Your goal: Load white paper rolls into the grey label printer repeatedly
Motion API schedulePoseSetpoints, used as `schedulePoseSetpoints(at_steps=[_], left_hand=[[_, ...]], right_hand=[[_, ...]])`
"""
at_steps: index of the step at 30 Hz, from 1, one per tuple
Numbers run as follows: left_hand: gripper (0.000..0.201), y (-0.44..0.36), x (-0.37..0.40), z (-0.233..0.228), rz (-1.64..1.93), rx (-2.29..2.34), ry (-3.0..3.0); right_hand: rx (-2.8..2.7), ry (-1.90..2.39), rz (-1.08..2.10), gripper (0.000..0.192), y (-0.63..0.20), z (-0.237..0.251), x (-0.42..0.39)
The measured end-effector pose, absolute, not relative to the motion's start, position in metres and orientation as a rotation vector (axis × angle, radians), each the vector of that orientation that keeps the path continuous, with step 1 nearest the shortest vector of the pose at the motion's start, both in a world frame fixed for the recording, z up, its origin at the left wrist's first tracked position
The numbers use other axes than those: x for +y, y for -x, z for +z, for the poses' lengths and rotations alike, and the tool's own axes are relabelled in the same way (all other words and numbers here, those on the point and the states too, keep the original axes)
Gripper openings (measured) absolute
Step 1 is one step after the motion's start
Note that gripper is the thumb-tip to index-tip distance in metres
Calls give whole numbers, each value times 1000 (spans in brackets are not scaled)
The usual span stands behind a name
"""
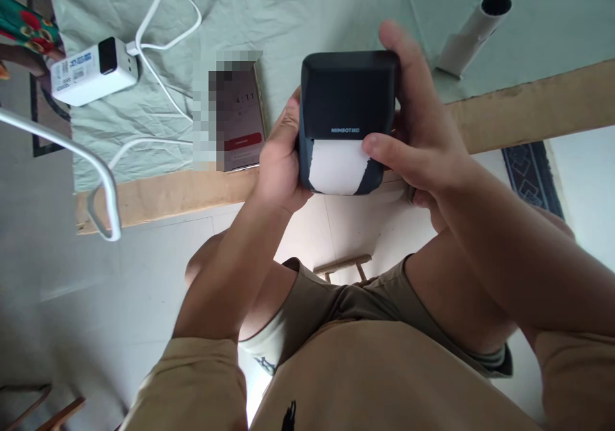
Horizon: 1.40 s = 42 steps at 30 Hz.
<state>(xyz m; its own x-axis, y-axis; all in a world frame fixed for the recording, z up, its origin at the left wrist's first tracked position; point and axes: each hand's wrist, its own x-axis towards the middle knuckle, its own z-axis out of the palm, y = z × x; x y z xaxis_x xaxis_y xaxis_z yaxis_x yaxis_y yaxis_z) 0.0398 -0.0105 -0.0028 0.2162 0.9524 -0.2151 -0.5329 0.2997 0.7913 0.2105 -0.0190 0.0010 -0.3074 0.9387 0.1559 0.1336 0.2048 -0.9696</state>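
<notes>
Both hands grip the dark label printer [348, 95]: left hand [278, 159] clasps its side, right hand [418, 136] wraps the other, thumb pressing the paper strip [336, 167], seemingly ready for tearing.

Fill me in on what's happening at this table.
A seated person holds a small dark blue label printer in both hands above the table edge. The left hand grips its side; the right hand wraps the other side, its thumb at the white paper sticking out of the slot. A smartphone and a white power bank with a cable lie on the pale green cloth.
</notes>
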Motion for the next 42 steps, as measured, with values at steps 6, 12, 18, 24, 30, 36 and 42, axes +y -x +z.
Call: schedulePoseSetpoints(at_steps=[6, 12, 18, 24, 30, 36, 42], left_hand=[[30, -40, -8, -4, 1139, 824, -577], [36, -40, -8, 3, 1153, 727, -606], [22, -36, -12, 0, 1111, 663, -741], [21, -38, -12, 3, 1087, 707, -728], [19, -40, -12, 6, 1071, 681, -824], [22, -40, -17, 9, 1076, 688, -838], [17, -41, -17, 5, 1187, 703, -739]], right_hand=[[-1704, 1025, 1092, 75, -214, 1, -10], [-1704, 1159, 464, 55, -208, 22, -1], [-1483, 1296, 262, 21, -200, 44, 18], [-2015, 1530, 180, 19, -197, 53, 8], [-2359, 1822, 113, 21, -196, 58, -4], [-2338, 1653, 276, 33, -209, 63, -8], [-1771, 1238, 795, 33, -221, 62, -2]])
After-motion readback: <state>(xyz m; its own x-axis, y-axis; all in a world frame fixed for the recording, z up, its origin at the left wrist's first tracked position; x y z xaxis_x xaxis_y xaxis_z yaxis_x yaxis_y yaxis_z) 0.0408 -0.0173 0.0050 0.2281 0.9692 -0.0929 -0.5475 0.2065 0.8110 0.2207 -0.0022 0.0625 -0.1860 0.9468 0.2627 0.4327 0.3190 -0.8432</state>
